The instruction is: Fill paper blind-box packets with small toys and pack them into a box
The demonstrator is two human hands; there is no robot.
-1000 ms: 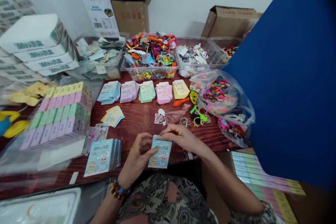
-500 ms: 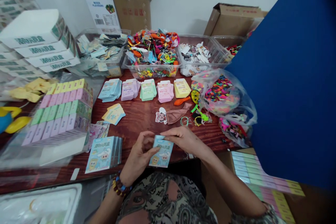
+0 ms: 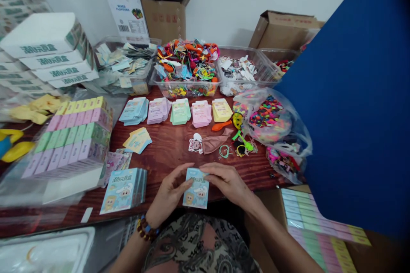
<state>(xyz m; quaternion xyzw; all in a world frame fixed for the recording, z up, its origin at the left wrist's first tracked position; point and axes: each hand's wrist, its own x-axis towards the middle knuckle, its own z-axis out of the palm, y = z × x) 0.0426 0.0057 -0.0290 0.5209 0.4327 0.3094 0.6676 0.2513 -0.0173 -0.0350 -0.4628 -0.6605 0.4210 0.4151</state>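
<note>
Between my hands is a small light blue cartoon-printed box [image 3: 196,191], held near the table's front edge. My left hand [image 3: 171,190] grips its left side, thumb on the front face. Fingers of my right hand [image 3: 224,179] press on the box's upper right corner. To the left stand several matching blue boxes [image 3: 118,194] in a row. Beyond my hands lie a monkey sticker [image 3: 196,144], a brown balloon [image 3: 215,141], an orange balloon [image 3: 221,126] and a thin green band [image 3: 225,151]. Yellow cards [image 3: 137,140] lie farther left.
Flat box stacks in blue [image 3: 134,110], purple [image 3: 157,110], green [image 3: 180,111], pink [image 3: 201,113] and yellow [image 3: 221,110] line the table. Behind them stands a clear bin of small toys [image 3: 185,85]. A plastic bag [image 3: 272,115] and a blue panel [image 3: 346,106] stand right; coloured boxes [image 3: 70,136] left.
My right hand's fingers have shifted from the box's top edge to its upper right corner. The box stays in my hands, slightly lower in view. The table items look the same.
</note>
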